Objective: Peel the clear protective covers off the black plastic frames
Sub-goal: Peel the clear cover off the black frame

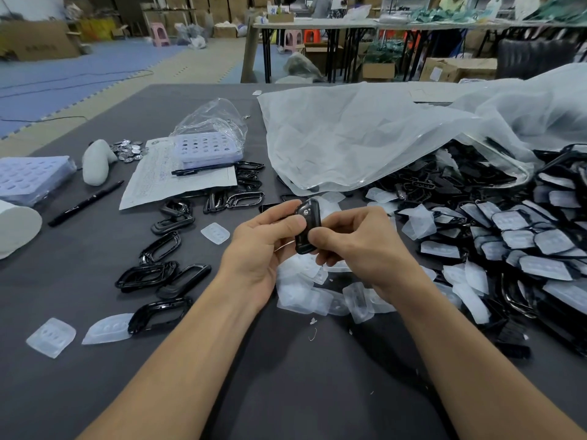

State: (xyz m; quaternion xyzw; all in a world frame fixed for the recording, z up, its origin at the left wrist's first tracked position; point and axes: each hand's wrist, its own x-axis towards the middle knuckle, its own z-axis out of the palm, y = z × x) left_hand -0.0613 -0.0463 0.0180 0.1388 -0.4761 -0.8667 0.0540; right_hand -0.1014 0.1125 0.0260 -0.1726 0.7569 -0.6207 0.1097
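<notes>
Both hands hold one black plastic frame (305, 217) upright above the dark table (95, 360). My left hand (263, 246) grips its left side with the thumb across the front. My right hand (355, 246) pinches its lower right part, thumb on the face. Whether a clear cover is on it I cannot tell. Loose clear covers (320, 293) lie in a heap just under the hands. Bare black frames (158, 274) are scattered to the left. A big pile of covered frames (514, 236) fills the right side.
A large clear plastic bag (365, 138) lies behind the hands, over part of the pile. To the left lie a printed sheet (149, 182), a black marker (85, 203), lilac trays (206, 149), a heap of small metal discs (128, 150) and single covers (50, 336).
</notes>
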